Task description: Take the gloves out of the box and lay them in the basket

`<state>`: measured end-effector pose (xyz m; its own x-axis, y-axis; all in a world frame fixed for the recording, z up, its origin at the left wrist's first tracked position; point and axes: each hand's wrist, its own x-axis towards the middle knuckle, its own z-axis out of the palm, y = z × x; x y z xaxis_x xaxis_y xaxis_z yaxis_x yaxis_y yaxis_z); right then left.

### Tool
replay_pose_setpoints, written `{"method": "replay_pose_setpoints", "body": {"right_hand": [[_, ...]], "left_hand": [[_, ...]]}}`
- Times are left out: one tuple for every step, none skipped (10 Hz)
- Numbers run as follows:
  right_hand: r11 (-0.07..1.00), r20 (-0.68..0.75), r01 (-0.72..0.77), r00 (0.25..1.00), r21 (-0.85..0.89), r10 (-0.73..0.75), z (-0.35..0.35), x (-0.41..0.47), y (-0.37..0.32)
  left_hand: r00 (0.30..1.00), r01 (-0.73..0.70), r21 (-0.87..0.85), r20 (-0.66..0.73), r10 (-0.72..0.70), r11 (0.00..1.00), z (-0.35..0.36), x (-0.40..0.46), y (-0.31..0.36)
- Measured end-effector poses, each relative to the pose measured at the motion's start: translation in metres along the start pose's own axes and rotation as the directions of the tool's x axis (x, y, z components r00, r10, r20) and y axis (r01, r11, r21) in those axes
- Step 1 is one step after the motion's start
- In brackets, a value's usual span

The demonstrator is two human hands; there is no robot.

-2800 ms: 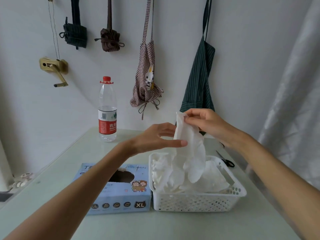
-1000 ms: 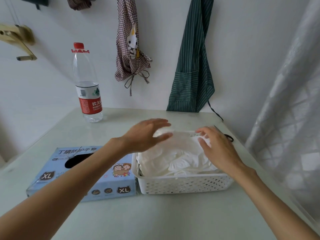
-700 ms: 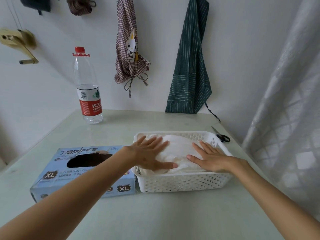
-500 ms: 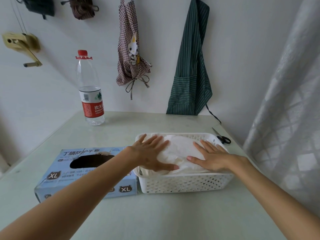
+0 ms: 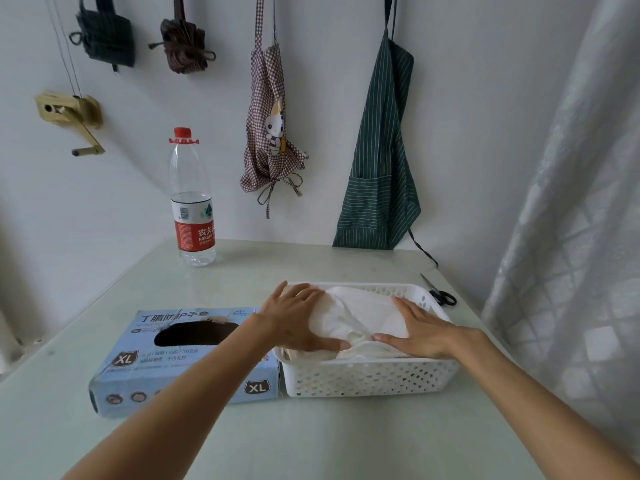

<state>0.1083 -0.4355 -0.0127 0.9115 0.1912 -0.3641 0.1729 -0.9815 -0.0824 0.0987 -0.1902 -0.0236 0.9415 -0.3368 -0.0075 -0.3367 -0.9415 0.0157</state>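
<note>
Pale green table: I note my left hand and right hand flat, fingers straight, pressing white gloves in basket touching blue box.

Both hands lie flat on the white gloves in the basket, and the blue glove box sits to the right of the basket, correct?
Not quite. In the head view the glove box sits left of the basket, touching it. Left hand and right hand do press flat on the gloves.
</note>
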Motion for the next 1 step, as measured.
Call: {"method": "replay_pose_setpoints", "body": {"right_hand": [[1.0,-0.073,0.015,0.997,0.024,-0.014,-0.0059,-0.0115,-0.0028]], "left_hand": [[0.996,0.037,-0.106,-0.08,-0.046,0.994,-0.0025,-0.0092,0.0007]]}}
